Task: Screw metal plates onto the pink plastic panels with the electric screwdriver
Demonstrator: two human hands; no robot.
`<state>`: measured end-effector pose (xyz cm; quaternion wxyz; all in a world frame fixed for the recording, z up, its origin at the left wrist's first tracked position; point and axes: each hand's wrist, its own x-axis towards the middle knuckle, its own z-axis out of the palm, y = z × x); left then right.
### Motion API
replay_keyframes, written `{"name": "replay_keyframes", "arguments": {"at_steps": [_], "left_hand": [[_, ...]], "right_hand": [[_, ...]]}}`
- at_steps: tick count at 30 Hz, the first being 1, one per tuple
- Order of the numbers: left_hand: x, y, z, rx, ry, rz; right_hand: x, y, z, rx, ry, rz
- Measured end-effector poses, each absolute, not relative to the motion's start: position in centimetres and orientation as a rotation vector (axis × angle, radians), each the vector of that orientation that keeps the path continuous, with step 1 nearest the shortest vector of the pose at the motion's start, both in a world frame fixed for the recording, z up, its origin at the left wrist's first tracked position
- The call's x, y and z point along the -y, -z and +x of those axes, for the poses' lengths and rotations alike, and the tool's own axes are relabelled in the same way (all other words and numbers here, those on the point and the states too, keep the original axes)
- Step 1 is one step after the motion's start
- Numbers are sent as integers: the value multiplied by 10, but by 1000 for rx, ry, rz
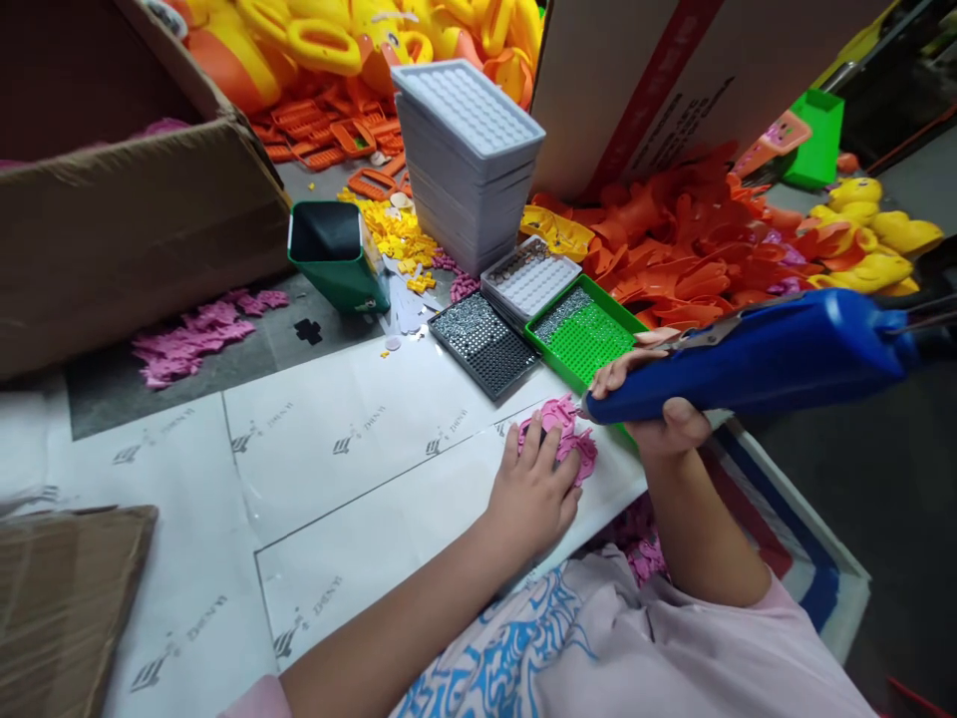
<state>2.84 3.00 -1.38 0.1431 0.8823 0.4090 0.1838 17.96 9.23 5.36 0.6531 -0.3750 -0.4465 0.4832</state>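
Observation:
My left hand (534, 489) lies with its fingers spread over a pink plastic part (564, 414) on the white-covered table, pressing on it. A dark patch shows between those fingers; I cannot make out what it is. A blue power screwdriver (755, 354) is in my right hand (662, 424), with fingers and thumb wrapped round its body. It tilts, and its tip meets or nearly meets the pink part's upper right edge. Just beyond, a green tray (598, 344) and a black perforated tray (485, 344) hold small metal screws.
Behind the trays stand a tall stack of white trays (468, 160) and a dark green container (336, 254). Orange parts (673, 239) pile up on the right. Cardboard boxes (135, 219) border the left, with pink parts (198, 339) beside them. A cable trails from the screwdriver's rear.

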Motion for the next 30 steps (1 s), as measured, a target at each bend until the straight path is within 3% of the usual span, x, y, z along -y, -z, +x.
{"name": "replay_keyframes", "arguments": {"at_steps": [6,14,30], "left_hand": [[-32,10,25,-1167,-499,2566],[-35,10,23,-1176,-550,2550],[-35,19,29,-1189,-636,2587]], "right_hand": [[-98,-65,188,942,-1094,-855],[-179,-105,231,830,-573,-843],[-199,-63,249,817,-521,-895]]}}
